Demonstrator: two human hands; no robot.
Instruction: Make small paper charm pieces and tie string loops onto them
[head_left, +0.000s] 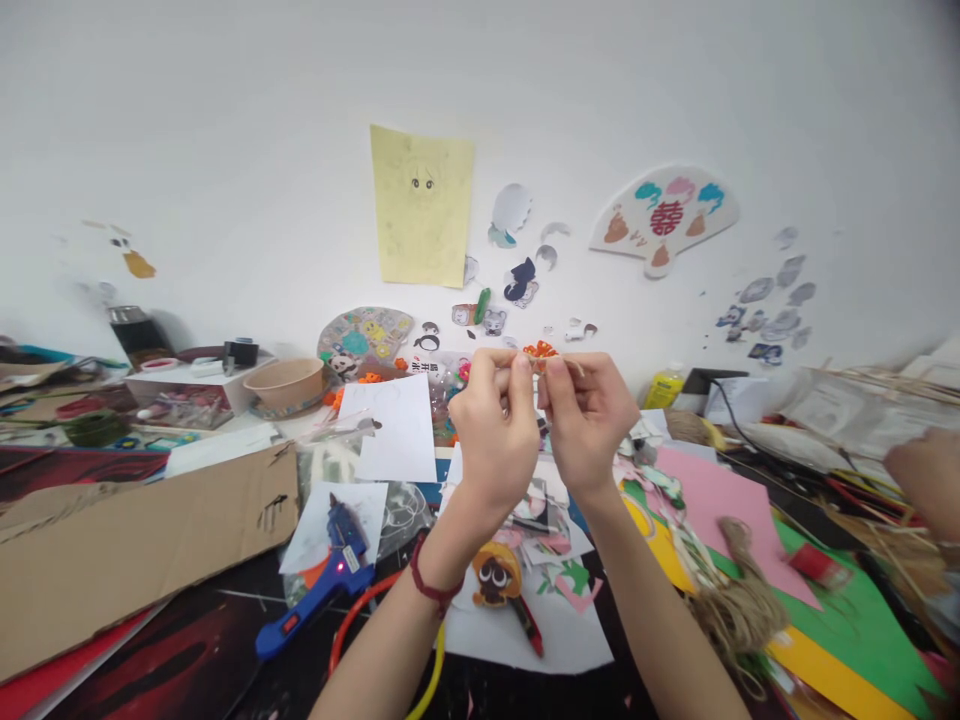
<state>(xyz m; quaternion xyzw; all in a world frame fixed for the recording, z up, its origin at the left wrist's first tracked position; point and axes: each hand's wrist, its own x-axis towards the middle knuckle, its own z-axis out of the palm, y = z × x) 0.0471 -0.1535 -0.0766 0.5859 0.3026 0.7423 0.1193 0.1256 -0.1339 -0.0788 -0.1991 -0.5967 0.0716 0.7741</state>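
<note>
Raised in front of me, my left hand (493, 440) and my right hand (589, 425) are close together, thumbs side by side. Both pinch a short, thin, pale string (546, 361), which spans the small gap between the fingertips. One end of it sticks out past my right index finger. Just beyond the fingertips shows an orange, frilly piece (540, 349); whether it touches the string I cannot tell. A dark red bracelet (431, 580) circles my left wrist. Below the hands lie paper scraps and an orange cartoon-face piece (496, 575).
A blue glue gun (319, 595) with a lit red light lies left, beside a cardboard sheet (150, 550). Jute twine (739, 610), pink paper (731, 510) and green paper (847, 620) are at right. Another person's hand (930, 480) shows at the right edge. Paper cutouts hang on the wall.
</note>
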